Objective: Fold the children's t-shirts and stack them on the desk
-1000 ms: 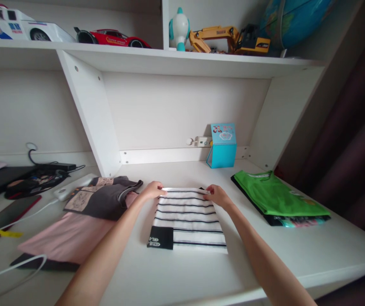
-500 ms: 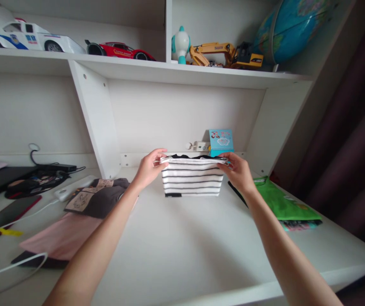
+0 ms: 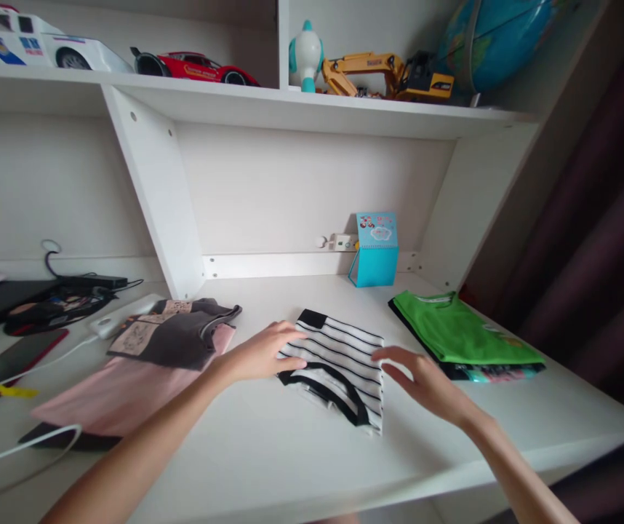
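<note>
A folded white shirt with black stripes [image 3: 339,360] lies on the white desk [image 3: 301,451] in front of me, its black-edged collar turned toward me. My left hand [image 3: 260,353] rests flat on the shirt's left edge, fingers stretched out. My right hand [image 3: 426,382] hovers just past the shirt's right edge, fingers spread, holding nothing.
A green folded shirt on a dark pile [image 3: 465,338] lies to the right. Grey and pink clothes [image 3: 148,356] lie to the left, with cables, a phone and a laptop beyond. A blue box [image 3: 374,251] stands at the back wall. Toy cars, an excavator and a globe sit on the shelf above.
The striped shirt was lifted by its far edge with both hands, then folded over and laid back down. Both hands have let go and now lie open at its sides.
</note>
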### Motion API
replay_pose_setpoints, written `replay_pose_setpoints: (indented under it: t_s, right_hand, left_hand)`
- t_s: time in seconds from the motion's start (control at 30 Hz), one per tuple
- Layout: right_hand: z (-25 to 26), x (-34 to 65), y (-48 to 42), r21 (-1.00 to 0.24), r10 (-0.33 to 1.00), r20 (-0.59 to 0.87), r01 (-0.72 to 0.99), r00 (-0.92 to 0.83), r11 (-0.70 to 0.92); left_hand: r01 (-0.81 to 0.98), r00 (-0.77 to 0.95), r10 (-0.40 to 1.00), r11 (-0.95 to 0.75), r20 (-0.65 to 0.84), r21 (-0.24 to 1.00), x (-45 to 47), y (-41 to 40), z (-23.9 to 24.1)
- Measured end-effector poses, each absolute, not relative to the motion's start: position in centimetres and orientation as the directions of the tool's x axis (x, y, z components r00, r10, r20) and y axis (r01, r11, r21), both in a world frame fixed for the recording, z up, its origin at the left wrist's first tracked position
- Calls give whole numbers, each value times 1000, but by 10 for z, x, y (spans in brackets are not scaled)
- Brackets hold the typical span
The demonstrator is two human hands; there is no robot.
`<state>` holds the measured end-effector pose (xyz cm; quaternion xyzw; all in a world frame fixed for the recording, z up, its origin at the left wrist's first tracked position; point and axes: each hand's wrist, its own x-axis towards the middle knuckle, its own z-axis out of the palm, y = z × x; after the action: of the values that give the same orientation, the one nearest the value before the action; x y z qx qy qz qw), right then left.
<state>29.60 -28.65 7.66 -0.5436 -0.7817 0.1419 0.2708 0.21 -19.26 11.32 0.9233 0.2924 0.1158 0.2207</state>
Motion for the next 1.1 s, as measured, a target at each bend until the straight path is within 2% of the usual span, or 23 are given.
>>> replay_pose_setpoints:
  t_s: [0.07, 0.23, 0.4, 0.47, 0.53, 0.6, 0.7, 0.77, 0.83, 0.9, 1.0, 1.1]
  right_hand:
    - [65, 305, -261, -462, 920, 324, 811, -223, 359]
    - [38, 315, -234, -331, 938, 239, 887, -250, 320]
    - [31, 298, -262, -119, 939, 308, 974, -150, 194]
    - [31, 274, -280, -77, 928, 346, 982, -134, 171]
    - [33, 241, -300, -95, 918, 364, 974, -157, 204]
    - [39, 207, -320, -156, 901, 358, 935, -246, 317]
    - [59, 176, -338, -322, 797, 291, 730, -529, 603]
    - [74, 177, -333, -435, 756, 281, 624, -591, 649]
    - [82, 193, -312, -475, 809, 309, 656, -500, 587]
    - [80, 217, -280, -426, 870, 300, 760, -392, 490]
    - [63, 245, -235, -321, 949, 95, 894, -300, 314]
    - [43, 252, -215, -258, 969, -68, 943, -236, 212]
  left_hand:
    - [451, 822, 556, -768, 125, 454, 23, -201, 109]
    - [450, 870, 493, -814, 25, 368, 52, -221, 83]
    - [501, 839, 539, -818, 72, 281, 40, -207, 75]
    - [562, 803, 591, -794, 77, 234, 37, -195, 75]
    - [635, 752, 655, -750, 74, 186, 37, -181, 73]
    - [685, 715, 698, -712, 45, 153, 41, -169, 71]
    - [699, 707, 707, -702, 14, 140, 46, -157, 65]
    - [681, 718, 694, -716, 55, 156, 45, -155, 60]
    - [677, 707, 698, -715, 116, 175, 39, -156, 52]
    - [721, 646, 748, -663, 152, 199, 30, -157, 43]
    - [788, 534, 833, -553, 148, 271, 16, -155, 32]
    - [765, 535, 832, -551, 148, 334, 6, -149, 27]
